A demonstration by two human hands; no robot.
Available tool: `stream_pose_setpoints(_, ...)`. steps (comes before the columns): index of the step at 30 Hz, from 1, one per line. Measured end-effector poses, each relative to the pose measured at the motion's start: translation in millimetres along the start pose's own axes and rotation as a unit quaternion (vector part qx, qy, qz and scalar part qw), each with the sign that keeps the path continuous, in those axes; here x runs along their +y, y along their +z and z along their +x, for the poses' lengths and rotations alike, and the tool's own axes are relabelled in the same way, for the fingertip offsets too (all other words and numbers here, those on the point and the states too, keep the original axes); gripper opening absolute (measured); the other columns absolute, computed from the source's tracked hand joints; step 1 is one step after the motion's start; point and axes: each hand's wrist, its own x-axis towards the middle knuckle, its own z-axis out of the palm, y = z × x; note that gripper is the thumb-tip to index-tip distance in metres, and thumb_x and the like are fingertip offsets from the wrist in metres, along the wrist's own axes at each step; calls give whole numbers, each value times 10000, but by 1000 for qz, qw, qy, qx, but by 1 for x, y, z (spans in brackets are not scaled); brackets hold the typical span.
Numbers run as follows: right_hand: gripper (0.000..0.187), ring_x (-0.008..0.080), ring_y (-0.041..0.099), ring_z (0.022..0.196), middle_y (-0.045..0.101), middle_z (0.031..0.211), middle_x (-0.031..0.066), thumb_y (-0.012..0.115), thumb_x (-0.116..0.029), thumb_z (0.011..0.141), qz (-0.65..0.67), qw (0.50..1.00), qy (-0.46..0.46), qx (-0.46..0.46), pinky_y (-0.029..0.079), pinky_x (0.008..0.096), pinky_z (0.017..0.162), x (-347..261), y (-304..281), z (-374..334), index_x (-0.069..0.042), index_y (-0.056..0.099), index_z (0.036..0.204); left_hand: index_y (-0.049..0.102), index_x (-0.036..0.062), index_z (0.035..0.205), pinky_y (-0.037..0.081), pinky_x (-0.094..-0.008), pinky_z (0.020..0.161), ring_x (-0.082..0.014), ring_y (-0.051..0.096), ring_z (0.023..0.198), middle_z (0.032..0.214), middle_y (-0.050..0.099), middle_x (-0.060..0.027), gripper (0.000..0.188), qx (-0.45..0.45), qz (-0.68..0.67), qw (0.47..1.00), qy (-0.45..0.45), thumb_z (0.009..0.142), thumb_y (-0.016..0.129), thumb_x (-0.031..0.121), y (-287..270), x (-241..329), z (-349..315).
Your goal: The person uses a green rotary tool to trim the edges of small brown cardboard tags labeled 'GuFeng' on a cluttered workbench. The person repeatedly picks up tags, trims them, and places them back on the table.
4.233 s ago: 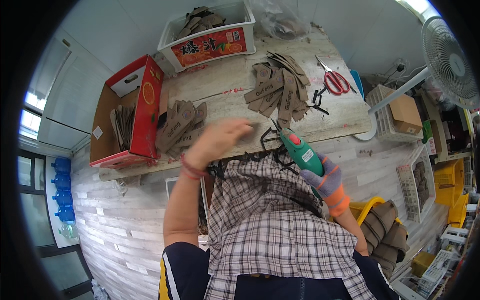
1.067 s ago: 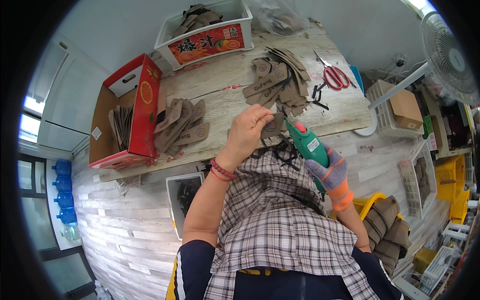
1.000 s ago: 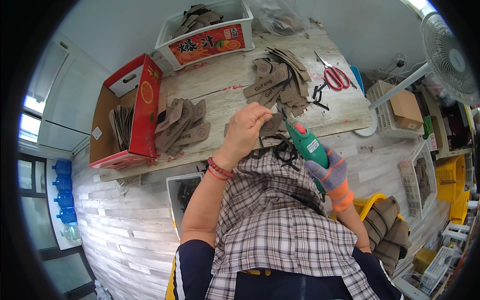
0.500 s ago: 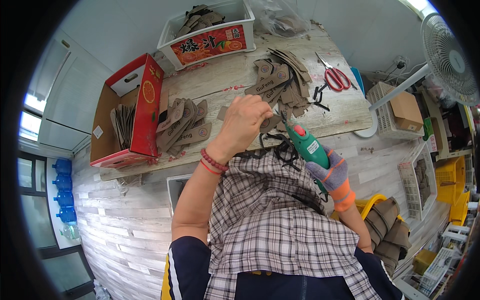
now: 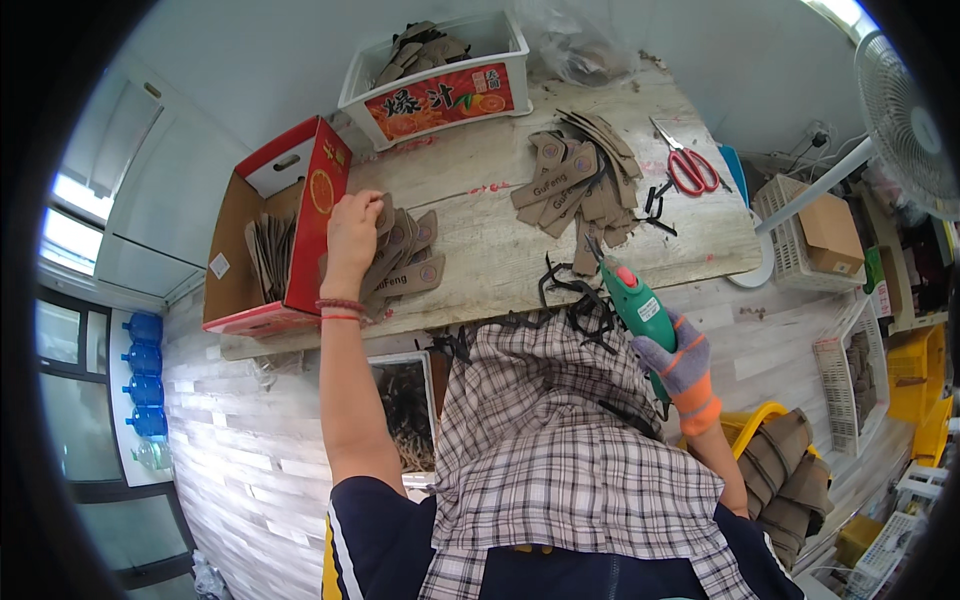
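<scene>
My right hand [image 5: 678, 358], in a grey and orange glove, is wrapped round a green electric cutter [image 5: 642, 306] with a red button. Its pointed blades are next to a brown tab [image 5: 586, 253] near the table's front edge. Bare, with a red bead bracelet at the wrist, my left hand [image 5: 352, 238] is over the left pile of brown printed tabs [image 5: 408, 278], beside the red carton. Its fingers pinch a brown tab [image 5: 385, 212], partly hidden. A larger pile of tabs [image 5: 575, 180] lies ahead of the cutter. Black trimmed strips [image 5: 590, 312] lie on my checked apron [image 5: 570, 440].
The red carton [image 5: 326, 210] holds upright tabs; a white bin [image 5: 448, 115] at the back holds more. Red-handled scissors [image 5: 690, 168] lie at the right, near black scraps. A box of scraps [image 5: 405, 410] stands below the table edge. A fan [image 5: 910, 120] stands far right.
My left hand has moved left, from beside the cutter's blades to the tab pile by the red carton. My right hand still holds the cutter at nearly the same place.
</scene>
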Motion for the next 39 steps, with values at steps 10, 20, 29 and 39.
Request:
stream_pose_setpoints(10, 437, 80, 562, 751, 647, 880, 59, 760, -205, 766, -31, 996, 1, 80, 471, 234, 663, 25, -11, 4, 41, 581, 1080, 605, 62, 934, 383, -404, 816, -288, 484, 911, 924, 541, -92, 234, 95, -126, 980, 122, 736, 678, 164, 173, 161, 46)
stream_pose_setpoints(20, 459, 81, 561, 738, 642, 852, 60, 772, -209, 749, -21, 995, -11, 98, 473, 232, 645, 28, -1, 13, 25, 579, 1094, 523, 18, 907, 441, -317, 668, -198, 534, 729, 810, 554, -74, 182, 90, -430, 887, -140, 779, 651, 23, 148, 173, 15)
stream_pose_setpoints(29, 491, 91, 577, 757, 651, 870, 64, 778, -221, 745, -41, 996, -51, 62, 487, 249, 675, 10, 23, 10, 7, 567, 1125, 620, 1, 913, 464, -222, 646, -82, 570, 695, 835, 649, -34, 62, 62, -769, 585, -251, 870, 599, 40, 83, 193, -33)
stream_pose_setpoints(39, 457, 76, 578, 730, 650, 845, 47, 777, -196, 747, -44, 997, -25, 60, 485, 235, 643, 10, 18, 6, 5, 580, 1107, 632, 19, 894, 515, -245, 652, -115, 625, 723, 859, 672, -62, 43, 45, -799, 535, -270, 863, 611, 41, 99, 210, -55)
